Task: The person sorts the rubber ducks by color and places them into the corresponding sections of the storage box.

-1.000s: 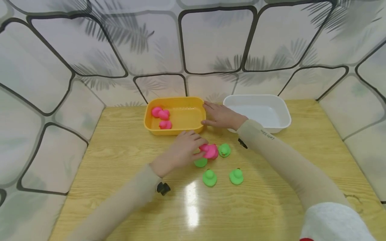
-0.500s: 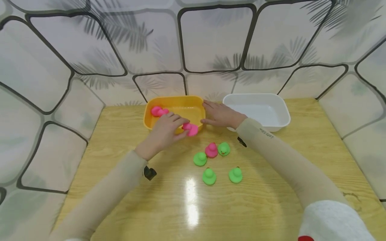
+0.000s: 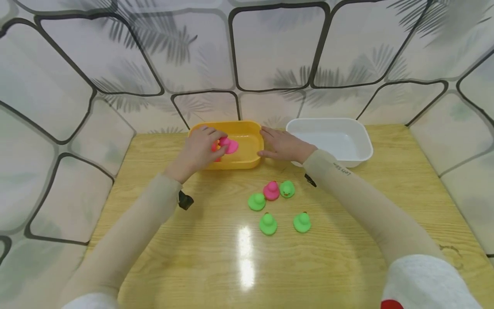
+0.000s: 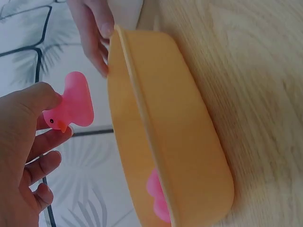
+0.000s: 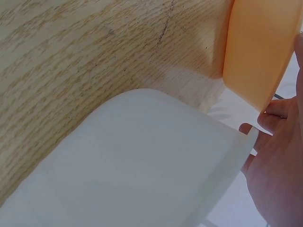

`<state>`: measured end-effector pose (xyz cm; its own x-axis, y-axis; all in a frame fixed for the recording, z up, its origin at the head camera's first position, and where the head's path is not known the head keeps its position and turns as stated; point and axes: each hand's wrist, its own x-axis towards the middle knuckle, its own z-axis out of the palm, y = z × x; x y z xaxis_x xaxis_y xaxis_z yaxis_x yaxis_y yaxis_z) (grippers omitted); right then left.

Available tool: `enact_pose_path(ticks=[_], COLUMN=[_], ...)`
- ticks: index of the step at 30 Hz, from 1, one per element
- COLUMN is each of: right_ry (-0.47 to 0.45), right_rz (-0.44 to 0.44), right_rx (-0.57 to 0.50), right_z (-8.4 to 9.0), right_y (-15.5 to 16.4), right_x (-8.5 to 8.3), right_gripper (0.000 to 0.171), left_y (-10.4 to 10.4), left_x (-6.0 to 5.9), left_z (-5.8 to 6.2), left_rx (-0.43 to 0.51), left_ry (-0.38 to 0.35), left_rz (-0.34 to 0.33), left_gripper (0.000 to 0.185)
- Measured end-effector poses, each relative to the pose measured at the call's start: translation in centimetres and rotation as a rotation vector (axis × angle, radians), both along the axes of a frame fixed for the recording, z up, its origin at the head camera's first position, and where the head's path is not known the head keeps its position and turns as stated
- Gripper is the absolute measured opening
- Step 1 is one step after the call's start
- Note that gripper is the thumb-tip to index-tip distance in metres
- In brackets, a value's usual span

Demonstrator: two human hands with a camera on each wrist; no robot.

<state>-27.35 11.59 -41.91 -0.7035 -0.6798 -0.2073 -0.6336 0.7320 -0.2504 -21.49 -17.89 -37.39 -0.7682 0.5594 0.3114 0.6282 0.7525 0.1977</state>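
Left hand (image 3: pixel 197 151) over the yellow tub (image 3: pixel 247 161), fingers and thumb pinching a pink duck (image 3: pixel 228 146) held above the tub's inside; same duck (image 4: pixel 71 105) plain in the left wrist view, just clear of the rim. Another pink duck (image 4: pixel 158 196) lying inside the tub. Right hand (image 3: pixel 283 146) flat, fingers straight, resting against the tub's right wall, between it and the white tub (image 3: pixel 360 143). On the wooden table (image 3: pixel 347 257), nearer the body: one pink duck (image 3: pixel 271 191) touching a green duck (image 3: pixel 287 189), three more green ducks (image 3: pixel 268 223) close by.
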Motion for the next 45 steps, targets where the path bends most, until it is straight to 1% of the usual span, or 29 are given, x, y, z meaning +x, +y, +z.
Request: enact_pose_path(ticks=[3, 6, 8, 12, 14, 20, 23, 28, 30, 33, 37, 41, 45], right_ry=[-0.005, -0.015, -0.021, -0.033, -0.038, -0.037, -0.030, -0.015, -0.014, -0.019, -0.019, -0.006, 0.007], right_rz=[-0.004, -0.003, -0.004, -0.006, -0.012, -0.019, -0.016, -0.011, -0.009, -0.011, -0.018, -0.018, -0.006], right_rx=[0.001, -0.009, -0.013, -0.009, -0.008, -0.001, 0.005, 0.016, 0.017, 0.014, 0.009, 0.004, -0.008], right_z=[-0.1, -0.1, 0.0, 0.0, 0.0, 0.2, 0.4, 0.3, 0.3, 0.3, 0.3, 0.4, 0.5], right_y=[0.0, -0.1, -0.2, -0.3, -0.3, -0.5, -0.4, -0.1, 0.0, 0.1, 0.1, 0.1, 0.0], right_x=[-0.1, -0.1, 0.0, 0.2, 0.4, 0.7, 0.7, 0.3, 0.3, 0.3, 0.4, 0.4, 0.5], right_gripper=[0.087, 0.087, 0.087, 0.087, 0.087, 0.086, 0.086, 0.087, 0.087, 0.087, 0.086, 0.085, 0.084], left_y=[-0.5, -0.9, -1.2, -1.5, -1.6, -1.7, -1.3, -0.2, 0.3, 0.9, 1.9, 3.0, 4.1], left_x=[-0.7, -1.1, -1.3, -1.2, -1.1, -1.1, -0.7, 0.1, 0.4, 1.1, 1.9, 2.9, 3.9], left_z=[0.0, 0.0, -0.1, -0.1, -0.3, -0.6, -0.5, -0.6, -0.9, -1.1, -1.6, -2.1, -2.8], left_rx=[-0.032, -0.053, -0.061, -0.077, -0.087, -0.107, -0.113, -0.101, -0.101, -0.099, -0.098, -0.091, -0.092], left_ry=[-0.038, -0.081, -0.106, -0.169, -0.186, -0.207, -0.202, -0.152, -0.132, -0.140, -0.144, -0.110, -0.118], left_rz=[0.042, 0.088, 0.105, 0.140, 0.152, 0.168, 0.154, 0.109, 0.092, 0.072, 0.038, -0.004, -0.038], left_gripper=[0.030, 0.032, 0.032, 0.033, 0.034, 0.034, 0.033, 0.030, 0.029, 0.030, 0.030, 0.027, 0.026])
